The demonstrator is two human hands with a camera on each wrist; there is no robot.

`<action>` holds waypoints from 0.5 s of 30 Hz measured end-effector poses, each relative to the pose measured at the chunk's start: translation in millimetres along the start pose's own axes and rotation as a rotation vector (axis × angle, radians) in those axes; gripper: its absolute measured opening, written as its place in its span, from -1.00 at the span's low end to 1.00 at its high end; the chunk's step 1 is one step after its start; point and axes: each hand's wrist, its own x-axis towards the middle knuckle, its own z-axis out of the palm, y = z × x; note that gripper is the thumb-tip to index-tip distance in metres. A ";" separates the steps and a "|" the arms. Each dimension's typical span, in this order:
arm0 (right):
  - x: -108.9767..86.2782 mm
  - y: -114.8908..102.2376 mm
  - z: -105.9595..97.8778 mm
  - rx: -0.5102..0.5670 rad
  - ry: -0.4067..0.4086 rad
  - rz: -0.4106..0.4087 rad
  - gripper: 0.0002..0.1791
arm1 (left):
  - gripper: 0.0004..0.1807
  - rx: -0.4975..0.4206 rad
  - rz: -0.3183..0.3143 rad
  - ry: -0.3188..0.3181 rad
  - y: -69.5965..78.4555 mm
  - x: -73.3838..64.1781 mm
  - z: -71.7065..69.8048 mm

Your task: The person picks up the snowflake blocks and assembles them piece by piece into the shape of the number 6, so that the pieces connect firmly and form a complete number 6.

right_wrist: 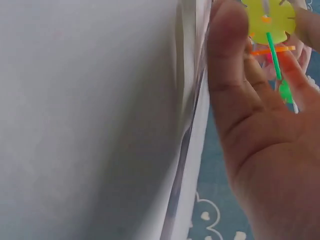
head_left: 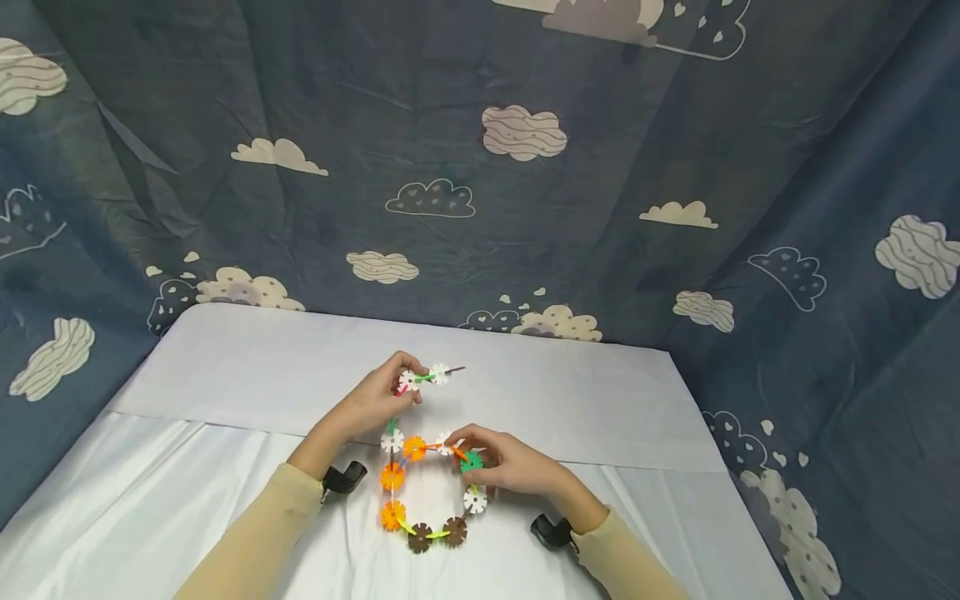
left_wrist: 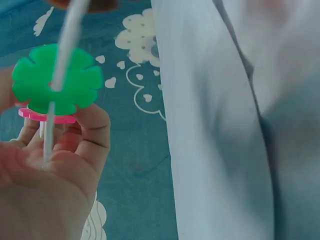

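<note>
Slotted plastic flower discs are joined edge to edge in a loop above the white-covered table, with an orange disc (head_left: pixel 392 516) at its lower left and a brown disc (head_left: pixel 454 532) at its bottom. My left hand (head_left: pixel 378 396), higher up, pinches a short run of discs ending past a white disc (head_left: pixel 440 373). In the left wrist view a green disc (left_wrist: pixel 80 80) and a pink disc (left_wrist: pixel 55 119) are at its fingers. At the loop's upper right, my right hand (head_left: pixel 517 462) grips around a green disc (head_left: pixel 472 462). A yellow disc (right_wrist: pixel 272 22) shows between its fingertips in the right wrist view.
A white cloth covers the table (head_left: pixel 600 400), creased across the middle. Dark blue cloud-patterned curtain (head_left: pixel 450 150) hangs behind and at both sides. Black wrist devices (head_left: pixel 345 477) hang below both forearms.
</note>
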 end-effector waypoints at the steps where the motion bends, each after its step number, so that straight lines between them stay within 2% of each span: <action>1: 0.3 -0.6 -0.5 0.019 0.014 0.005 -0.45 | -0.59 0.012 -0.011 0.021 0.8 1.8 -0.5; 4: 1.7 -2.0 -6.3 0.071 0.077 0.028 -0.45 | -0.63 0.060 -0.028 0.089 5.5 11.4 -5.1; 7: 5.7 -1.9 -19.1 0.114 0.159 0.052 -0.45 | -0.64 0.130 -0.002 0.136 12.3 29.3 -14.1; 12: 21.2 0.7 -44.3 0.136 0.242 0.086 -0.45 | -0.68 0.289 0.016 0.160 12.8 68.9 -25.9; 15: 33.0 9.2 -54.6 0.146 0.261 0.122 -0.45 | -0.70 0.350 -0.004 0.160 3.4 89.4 -26.4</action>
